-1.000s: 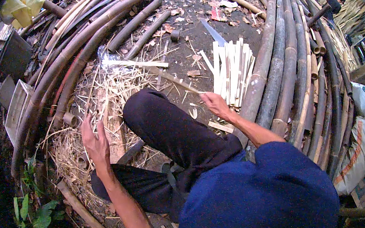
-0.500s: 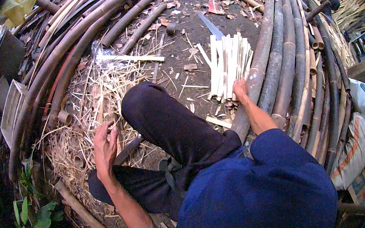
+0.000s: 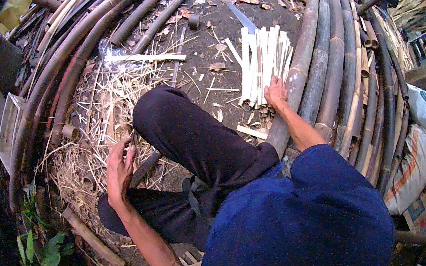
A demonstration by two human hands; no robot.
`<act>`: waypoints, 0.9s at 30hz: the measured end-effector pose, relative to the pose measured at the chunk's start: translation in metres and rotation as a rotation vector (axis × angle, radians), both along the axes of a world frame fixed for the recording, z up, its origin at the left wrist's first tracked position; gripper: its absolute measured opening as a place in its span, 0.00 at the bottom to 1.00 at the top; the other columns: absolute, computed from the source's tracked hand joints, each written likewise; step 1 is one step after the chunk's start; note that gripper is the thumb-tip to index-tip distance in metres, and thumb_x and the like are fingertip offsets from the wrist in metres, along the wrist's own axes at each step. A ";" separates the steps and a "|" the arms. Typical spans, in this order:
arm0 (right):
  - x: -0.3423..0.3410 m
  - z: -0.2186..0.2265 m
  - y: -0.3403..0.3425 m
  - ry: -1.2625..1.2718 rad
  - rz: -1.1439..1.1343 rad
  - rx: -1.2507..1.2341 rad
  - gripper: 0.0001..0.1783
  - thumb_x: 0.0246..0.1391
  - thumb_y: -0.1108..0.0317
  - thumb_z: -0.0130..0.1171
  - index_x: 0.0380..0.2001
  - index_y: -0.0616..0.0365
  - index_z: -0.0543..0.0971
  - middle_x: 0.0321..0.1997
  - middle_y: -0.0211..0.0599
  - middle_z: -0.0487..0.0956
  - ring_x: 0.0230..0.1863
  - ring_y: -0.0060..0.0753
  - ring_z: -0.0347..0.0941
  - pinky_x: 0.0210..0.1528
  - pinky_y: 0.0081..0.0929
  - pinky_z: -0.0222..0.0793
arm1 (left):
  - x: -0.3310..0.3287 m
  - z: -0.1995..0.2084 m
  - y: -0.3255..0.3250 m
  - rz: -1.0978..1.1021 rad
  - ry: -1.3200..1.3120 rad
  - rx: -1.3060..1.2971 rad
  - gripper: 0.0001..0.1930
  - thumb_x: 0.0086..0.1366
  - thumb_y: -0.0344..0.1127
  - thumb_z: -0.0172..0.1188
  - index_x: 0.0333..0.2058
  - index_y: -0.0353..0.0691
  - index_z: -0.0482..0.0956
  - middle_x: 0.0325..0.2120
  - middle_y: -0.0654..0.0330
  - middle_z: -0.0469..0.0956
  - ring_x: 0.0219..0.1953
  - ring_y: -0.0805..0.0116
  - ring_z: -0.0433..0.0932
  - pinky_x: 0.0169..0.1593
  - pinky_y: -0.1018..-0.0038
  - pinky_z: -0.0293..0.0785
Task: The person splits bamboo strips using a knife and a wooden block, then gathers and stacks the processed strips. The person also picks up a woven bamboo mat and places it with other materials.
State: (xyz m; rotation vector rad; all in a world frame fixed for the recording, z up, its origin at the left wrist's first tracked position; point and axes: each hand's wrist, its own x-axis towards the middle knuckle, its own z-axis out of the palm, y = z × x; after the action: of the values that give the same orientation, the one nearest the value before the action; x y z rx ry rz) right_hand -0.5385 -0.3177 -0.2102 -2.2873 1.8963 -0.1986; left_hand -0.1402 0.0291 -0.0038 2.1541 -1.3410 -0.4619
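Right hand (image 3: 276,95) at the near ends of pale bamboo strips (image 3: 266,56), grip unclear, left hand (image 3: 119,169) half-curled, empty, beside bamboo shavings (image 3: 74,164)

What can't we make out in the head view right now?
All in the head view:
Right hand: whether it grips any pale strips; the back of the hand hides its palm.
Left hand: palm contents, if any, hidden by the curled hand itself.
Blue blade: near end, hidden by the pale strips.
Bamboo poles: some far ends, cut off by the top edge.
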 end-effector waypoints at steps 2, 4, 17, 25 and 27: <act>0.010 -0.006 0.015 0.057 0.054 -0.100 0.31 0.51 0.60 0.51 0.58 0.60 0.62 0.59 0.58 0.60 0.60 0.57 0.57 0.58 0.50 0.58 | -0.002 0.002 -0.002 0.011 0.017 0.053 0.15 0.65 0.37 0.53 0.46 0.34 0.73 0.38 0.47 0.76 0.41 0.52 0.75 0.47 0.66 0.70; 0.022 -0.005 0.028 0.050 0.187 -0.142 0.32 0.51 0.60 0.51 0.59 0.58 0.62 0.58 0.56 0.61 0.60 0.57 0.57 0.59 0.50 0.56 | 0.001 0.002 0.001 0.016 -0.005 0.128 0.17 0.66 0.39 0.52 0.47 0.34 0.73 0.42 0.48 0.76 0.44 0.54 0.75 0.49 0.67 0.69; 0.075 -0.053 0.006 0.297 0.622 -0.068 0.26 0.60 0.55 0.41 0.53 0.64 0.69 0.64 0.49 0.61 0.66 0.56 0.52 0.65 0.47 0.50 | -0.005 0.002 -0.004 0.025 0.098 0.106 0.15 0.64 0.36 0.53 0.47 0.35 0.74 0.39 0.49 0.77 0.38 0.58 0.77 0.44 0.69 0.73; 0.061 -0.056 -0.008 0.459 0.397 0.001 0.24 0.59 0.60 0.39 0.52 0.64 0.70 0.56 0.46 0.67 0.57 0.47 0.62 0.56 0.45 0.58 | 0.001 -0.006 0.000 0.013 0.045 0.135 0.15 0.64 0.36 0.53 0.47 0.35 0.73 0.40 0.48 0.77 0.40 0.54 0.77 0.45 0.67 0.72; 0.064 -0.050 -0.003 0.402 0.442 -0.001 0.25 0.59 0.61 0.38 0.55 0.63 0.68 0.59 0.46 0.65 0.60 0.50 0.59 0.59 0.47 0.56 | 0.000 -0.004 0.001 0.007 0.035 0.130 0.15 0.64 0.36 0.53 0.47 0.35 0.73 0.41 0.48 0.77 0.40 0.53 0.77 0.46 0.67 0.72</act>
State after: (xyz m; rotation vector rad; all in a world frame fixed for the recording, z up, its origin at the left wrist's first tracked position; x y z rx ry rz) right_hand -0.4740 -0.3205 -0.2605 -2.8355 1.4636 0.3392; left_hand -0.1405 0.0302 -0.0081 2.2445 -1.3161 -0.5962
